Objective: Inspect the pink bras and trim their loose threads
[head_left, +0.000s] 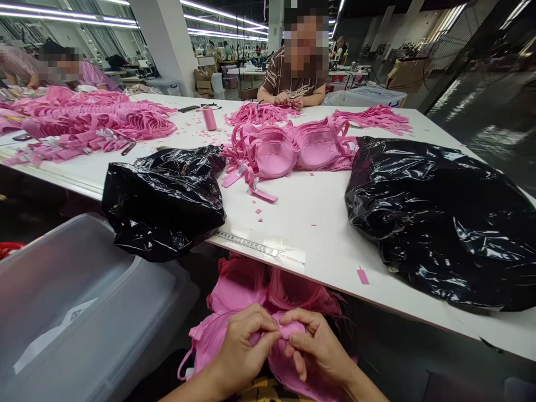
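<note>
Pink bras lie over my lap below the table edge; the upper bra (pixel 240 285) shows two moulded cups side by side. Closer to me is a second pink bra (pixel 209 338), its strap looping out at the left. My left hand (pixel 247 340) pinches the fabric near the middle of this nearer bra between thumb and fingertips. From the other side, my right hand (pixel 318 340) grips a small fold of the same bra with thumb and forefinger, its other fingers curled below. The fingers hide what exactly lies between them.
On the white table (pixel 293 223) sit a black plastic bag (pixel 163 201), a larger black bag (pixel 439 223), stacked pink bras (pixel 276 156), a thread spool (pixel 208 118) and a tape measure (pixel 247 243). A plastic bin (pixel 138 301) stands left. A co-worker (pixel 293 72) works opposite.
</note>
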Demonstrator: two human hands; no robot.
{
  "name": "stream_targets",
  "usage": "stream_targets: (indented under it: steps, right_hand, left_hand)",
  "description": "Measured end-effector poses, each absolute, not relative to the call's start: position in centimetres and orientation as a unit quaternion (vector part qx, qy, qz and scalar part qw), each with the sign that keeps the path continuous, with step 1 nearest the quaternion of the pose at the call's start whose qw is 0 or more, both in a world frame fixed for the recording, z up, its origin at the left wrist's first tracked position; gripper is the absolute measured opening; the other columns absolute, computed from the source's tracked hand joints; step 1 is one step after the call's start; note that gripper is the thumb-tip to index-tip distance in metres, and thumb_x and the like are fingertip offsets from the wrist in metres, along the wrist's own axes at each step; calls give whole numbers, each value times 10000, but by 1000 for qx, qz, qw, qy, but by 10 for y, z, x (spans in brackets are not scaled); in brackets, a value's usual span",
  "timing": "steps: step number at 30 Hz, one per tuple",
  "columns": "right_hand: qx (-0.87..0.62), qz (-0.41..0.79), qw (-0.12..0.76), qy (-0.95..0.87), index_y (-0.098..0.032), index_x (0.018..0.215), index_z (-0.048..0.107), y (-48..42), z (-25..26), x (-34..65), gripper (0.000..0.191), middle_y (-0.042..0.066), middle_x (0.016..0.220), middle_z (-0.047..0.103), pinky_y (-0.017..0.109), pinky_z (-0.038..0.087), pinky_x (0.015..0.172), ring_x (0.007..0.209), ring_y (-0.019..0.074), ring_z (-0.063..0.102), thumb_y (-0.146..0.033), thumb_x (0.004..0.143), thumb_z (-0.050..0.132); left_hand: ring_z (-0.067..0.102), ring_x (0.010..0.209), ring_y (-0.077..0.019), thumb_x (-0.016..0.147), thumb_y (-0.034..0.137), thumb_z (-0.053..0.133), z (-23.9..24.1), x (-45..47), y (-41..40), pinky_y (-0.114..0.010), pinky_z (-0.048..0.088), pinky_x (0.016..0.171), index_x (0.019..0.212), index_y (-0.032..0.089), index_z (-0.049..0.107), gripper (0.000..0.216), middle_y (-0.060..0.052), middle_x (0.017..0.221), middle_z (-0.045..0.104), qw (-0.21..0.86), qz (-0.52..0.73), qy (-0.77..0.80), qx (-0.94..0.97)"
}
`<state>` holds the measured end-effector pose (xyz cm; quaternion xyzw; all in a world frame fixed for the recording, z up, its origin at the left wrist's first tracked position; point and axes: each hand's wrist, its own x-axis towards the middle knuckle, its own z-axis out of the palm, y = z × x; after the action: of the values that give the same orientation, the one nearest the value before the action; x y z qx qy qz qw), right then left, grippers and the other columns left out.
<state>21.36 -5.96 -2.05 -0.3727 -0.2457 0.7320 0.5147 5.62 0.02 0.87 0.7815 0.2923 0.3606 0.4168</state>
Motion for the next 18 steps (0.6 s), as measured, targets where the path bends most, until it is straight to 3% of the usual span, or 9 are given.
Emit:
stream_targets:
  steps: [6, 13, 18]
  right_hand:
    - [-403, 695, 546, -236, -158, 834, 616, -65, -32, 206, 275, -9, 513, 641, 105, 261, 270, 270, 48, 471, -419, 760, 663]
    - [-467, 520, 492, -519, -214, 881, 675, -67, -22, 223, 106, 9, 746, 664, 196, 464, 495, 481, 86, 584, -240, 834, 584]
    - [-501, 385, 457, -626, -217, 917, 671, -62, -16, 227, 123, 32, 793, 663, 247, 483, 672, 722, 152, 614, -245, 849, 571]
  left_hand:
    - [599, 596, -122, 763, 144, 619, 4, 58, -6, -213, 479, 582, 642, 161, 625, 123, -15, 620, 618, 486, 350, 351, 720]
    - [579, 492, -99, 696, 260, 708, 0, 59, -6, -212, 465, 476, 656, 132, 588, 180, 19, 677, 543, 679, 301, 415, 525]
    - [586, 498, -100, 639, 288, 767, -5, 61, -8, -221, 477, 500, 680, 125, 557, 269, 45, 663, 525, 745, 300, 413, 430]
